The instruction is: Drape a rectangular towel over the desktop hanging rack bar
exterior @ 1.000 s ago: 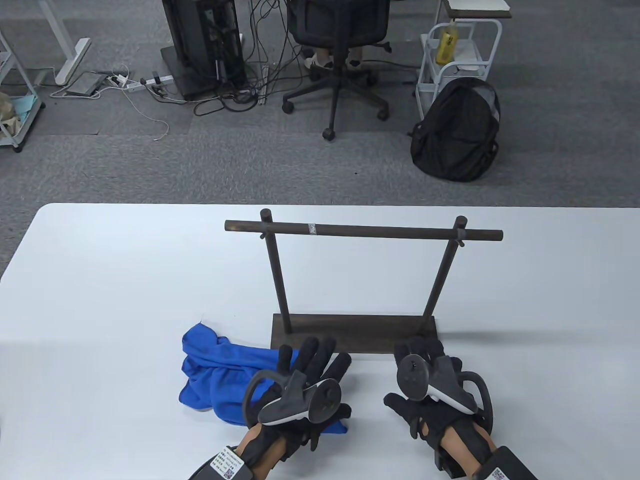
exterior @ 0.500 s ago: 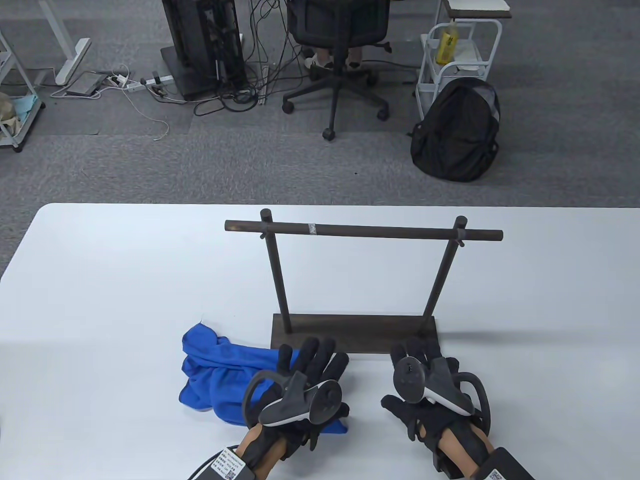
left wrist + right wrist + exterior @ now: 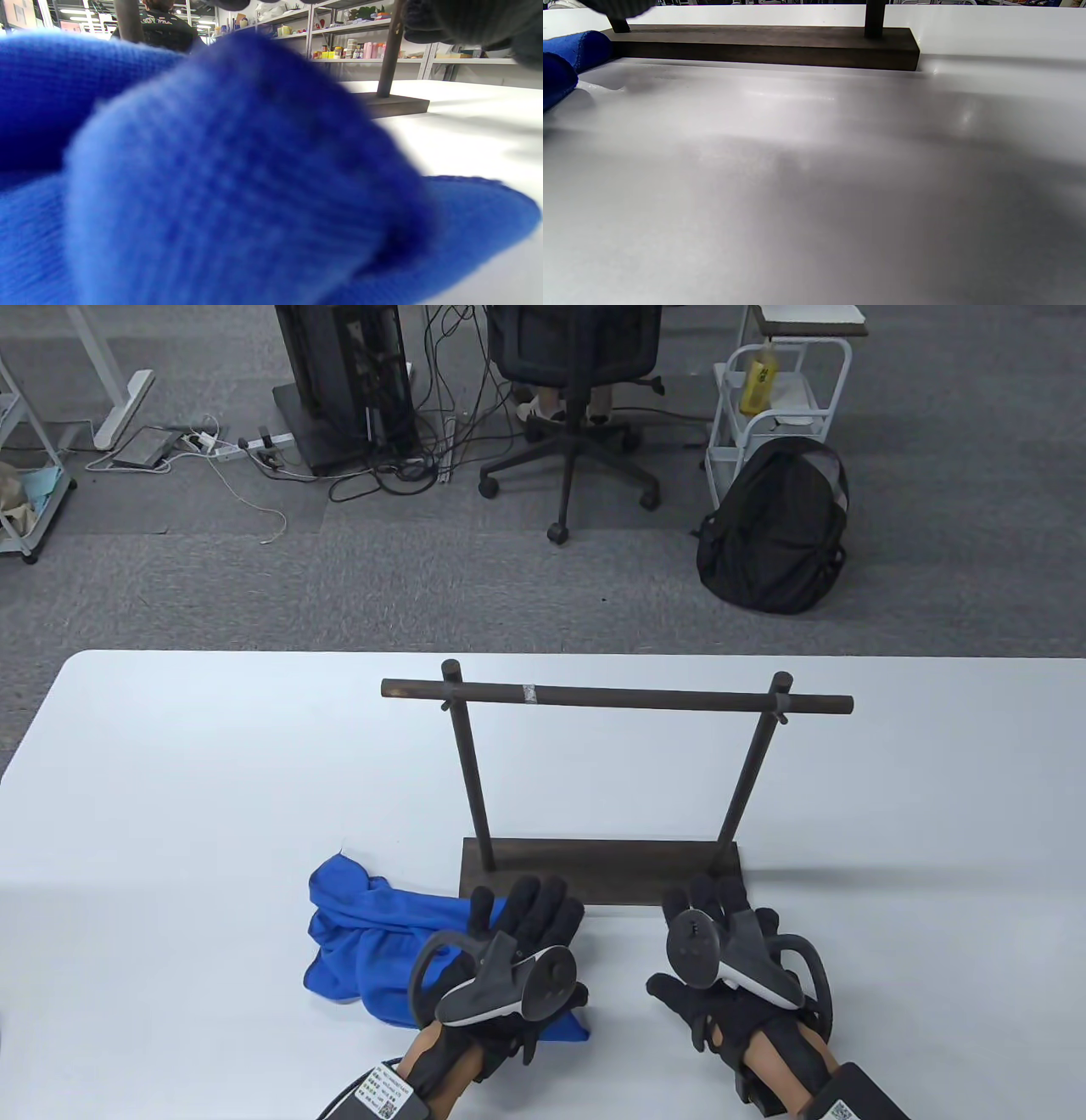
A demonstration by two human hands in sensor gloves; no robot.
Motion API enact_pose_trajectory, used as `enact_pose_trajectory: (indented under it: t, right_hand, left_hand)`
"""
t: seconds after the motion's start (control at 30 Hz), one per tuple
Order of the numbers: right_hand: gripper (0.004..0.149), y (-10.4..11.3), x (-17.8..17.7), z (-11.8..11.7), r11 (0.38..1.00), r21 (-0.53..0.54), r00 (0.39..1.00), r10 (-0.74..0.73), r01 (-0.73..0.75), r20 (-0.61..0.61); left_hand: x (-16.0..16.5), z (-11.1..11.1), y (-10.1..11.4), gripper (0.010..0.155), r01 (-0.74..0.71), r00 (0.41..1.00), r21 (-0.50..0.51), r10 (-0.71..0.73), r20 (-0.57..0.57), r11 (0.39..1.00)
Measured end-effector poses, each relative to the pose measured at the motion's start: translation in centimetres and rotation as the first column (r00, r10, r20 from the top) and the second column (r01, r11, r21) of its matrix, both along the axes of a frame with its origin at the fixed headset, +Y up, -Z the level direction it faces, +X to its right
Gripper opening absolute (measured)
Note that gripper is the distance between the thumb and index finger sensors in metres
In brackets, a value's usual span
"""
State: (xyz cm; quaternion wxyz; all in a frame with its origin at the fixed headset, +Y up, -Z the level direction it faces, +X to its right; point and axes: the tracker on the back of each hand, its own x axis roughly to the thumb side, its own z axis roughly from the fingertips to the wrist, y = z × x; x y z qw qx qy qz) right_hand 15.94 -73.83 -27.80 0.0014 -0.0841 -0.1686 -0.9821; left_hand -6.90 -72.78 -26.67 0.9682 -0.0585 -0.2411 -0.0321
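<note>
towel [image 3: 373, 937], blue, lies crumpled on the white table [image 3: 170, 780] at front left, just beside the left end of the rack base [image 3: 598, 872] and possibly touching it; i cannot confirm contact. i read my left hand [image 3: 517, 950] as spread flat, fingers extended over the towel's right portion; the left wrist view is filled with blurred blue cloth, so the hand sits low over it, but i see no fold pinched and cannot tell whether the palm presses down. my right hand [image 3: 721, 959] is to the right, over bare table in front of the base, fingers loosely extended, holding nothing; the right wrist view shows only tabletop, the base edge and a bit of towel at far left.

step in hand, as i judge it: acquire the towel. procedure:
1. locate one short edge before lifting; the heap hides the corners.
2. pinch one corner with the left hand, bring the right hand across to the adjacent corner.
3. lift until the cloth hangs flat.
4. carry it over the rack bar [image 3: 618, 698], which stands on two posts well behind the hands, and lower evenly.

caution: snagging a post could tip the rack.
</note>
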Motion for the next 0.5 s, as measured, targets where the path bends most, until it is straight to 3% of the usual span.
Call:
enact_pose_trajectory:
  t: [0.5]
  right_hand:
    - [0.092, 0.07, -0.45, 0.09, 1.000, 0.001, 1.000, 0.007, -0.007, -0.017]
  left_hand:
    - [-1.11, -0.68, -0.37, 0.085, -0.021, 0.999, -0.049, 0.020, -0.037, 0.999]
